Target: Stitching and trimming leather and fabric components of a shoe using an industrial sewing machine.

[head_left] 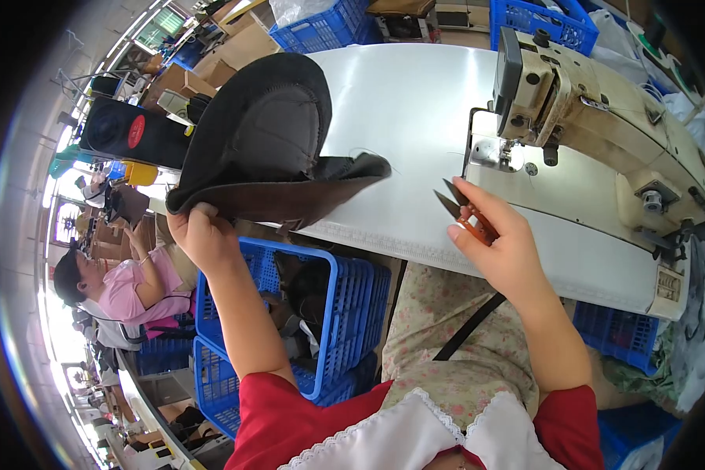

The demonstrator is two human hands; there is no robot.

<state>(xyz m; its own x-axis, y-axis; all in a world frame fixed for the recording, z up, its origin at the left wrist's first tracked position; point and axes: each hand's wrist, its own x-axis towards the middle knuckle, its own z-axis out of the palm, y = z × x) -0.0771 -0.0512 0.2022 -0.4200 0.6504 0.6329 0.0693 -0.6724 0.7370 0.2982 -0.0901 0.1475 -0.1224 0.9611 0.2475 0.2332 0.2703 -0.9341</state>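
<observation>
My left hand (204, 235) is closed on the lower left edge of a dark hat-like piece (270, 141), raised over the left end of the white table. The piece has a wide black fabric side with a stitched oval inside and a brown, leathery lower flap (290, 200). A few loose threads stick out near its right tip. In my right hand (505, 243) are thread snips (470, 211) with orange handles, their dark blades apart and pointing up left. The snips are off to the right of the dark piece and not touching it. My left fingertips are hidden behind it.
A beige sewing machine (595, 110) stands on the right of the white table (399, 94). Below its left front edge, blue crates (345, 313) hold dark pieces. More blue crates (321, 31) stand behind. A co-worker in a pink shirt (145, 286) sits at the far left.
</observation>
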